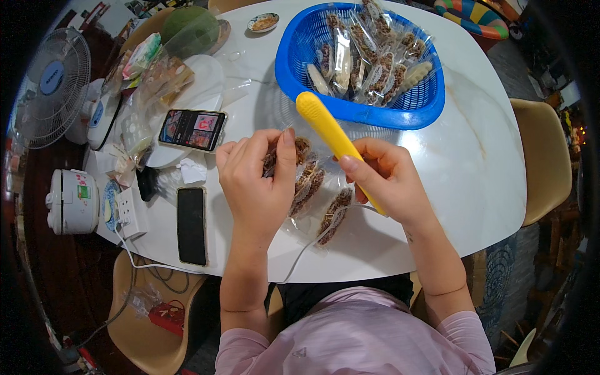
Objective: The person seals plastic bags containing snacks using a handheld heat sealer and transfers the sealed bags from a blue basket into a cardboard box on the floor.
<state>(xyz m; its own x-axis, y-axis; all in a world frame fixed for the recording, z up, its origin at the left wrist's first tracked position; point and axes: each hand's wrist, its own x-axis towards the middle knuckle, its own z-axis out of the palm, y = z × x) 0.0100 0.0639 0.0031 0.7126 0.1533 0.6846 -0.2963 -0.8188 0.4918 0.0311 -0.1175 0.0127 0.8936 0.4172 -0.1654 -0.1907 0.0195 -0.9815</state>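
Note:
My right hand is closed around a yellow handheld device, perhaps a bag sealer, with a white cord running from its lower end. My left hand pinches the top of a clear plastic wrapper holding a brown, nutty snack bar; the fingers hide part of it. Below and between the hands, several wrapped bars lie on the white table, and one more wrapped bar lies nearer to me under the cord. Beyond the hands stands a blue plastic basket with several wrapped bars, brown and pale.
Left of my hands lie a lit phone, a dark phone, crumpled tissue and clear plastic bags. A power strip, rice cooker and fan are farther left. A small dish stands at the back.

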